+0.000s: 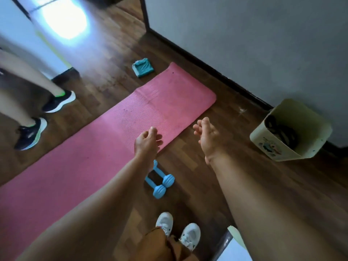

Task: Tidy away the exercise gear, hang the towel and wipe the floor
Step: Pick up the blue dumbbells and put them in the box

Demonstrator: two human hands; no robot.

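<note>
Both arms reach forward and down over a wooden floor point(105, 59). The left hand point(146, 143) hangs above the near edge of the pink mat point(90, 153), its fingers point(157, 138) loosely curled and holding nothing. The right hand point(208, 135) is raised just off the mat's corner, over bare floor, its fingers point(200, 126) spread and relaxed, also holding nothing.

The mat lies flat across the floor from lower left to upper right, with its far end folded back on itself near the wall point(244, 44). Two blue dumbbells point(160, 182) lie side by side on the floor just beside the mat's near edge, below the left wrist and partly hidden by the forearm; neither hand touches them. A folded teal towel point(143, 67) lies on the floor beyond the mat's far end, well apart from both hands.

A cream bin point(293, 132) stands against the wall to the right of the right hand, with dark straps point(281, 130) inside. The wearer's white shoes point(178, 230) show at the bottom. At the left stands another person in black shoes point(45, 117), beside the mat.
</note>
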